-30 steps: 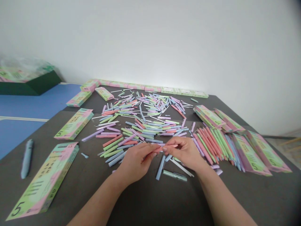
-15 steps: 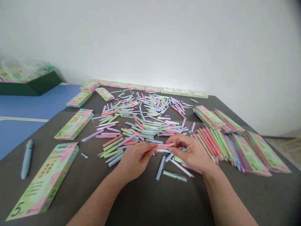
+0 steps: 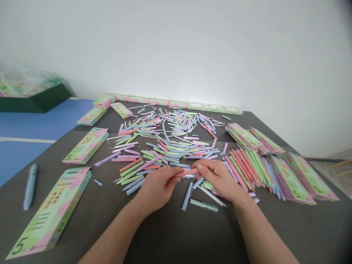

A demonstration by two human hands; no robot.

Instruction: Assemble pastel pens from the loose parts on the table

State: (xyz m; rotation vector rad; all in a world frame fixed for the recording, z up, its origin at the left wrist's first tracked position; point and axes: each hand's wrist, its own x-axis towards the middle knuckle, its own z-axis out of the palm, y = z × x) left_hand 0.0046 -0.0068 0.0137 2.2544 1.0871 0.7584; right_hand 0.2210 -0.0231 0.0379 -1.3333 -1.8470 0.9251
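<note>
**Q:** State of the left hand [image 3: 156, 187]?

**A:** Fingers curled inward and nearly closed, pinching one end of a salmon-pink pen barrel [image 3: 189, 172]. The barrel is held just above the table [image 3: 178, 234].

**Q:** State of the right hand [image 3: 217, 179]?

**A:** Thumb and fingers are closed on the other end of the same barrel. The two hands are almost touching, and their fingers hide part of the barrel, so the exact contact points cannot be confirmed.

**Q:** Items nearest the hands?

**A:** Below the right hand lie a pale-blue pen barrel [image 3: 187, 196], a slender white stick [image 3: 211, 195] and a mint-green pen [image 3: 204, 205]. Left of the left hand, pink, green and blue barrels [image 3: 129, 176] lie fanned out.

**Q:** Items farther out?

**A:** A loose heap of pastel barrels [image 3: 170, 128] fills the table's centre. To the right, pink and green pens [image 3: 243, 168] lie side by side beside pastel boxes [image 3: 291, 179]. A box marked 5 [image 3: 48, 214] and a lone blue pen [image 3: 30, 187] lie at the left.

**Q:** Possible faults and causes?

**A:** Smooth barrels may slip if the pinch loosens, dropping into the heap and mixing with other parts. Excess force could crack a barrel. A wrist sweep could disturb the side-by-side pens, and round parts could roll toward the table edge.
</note>
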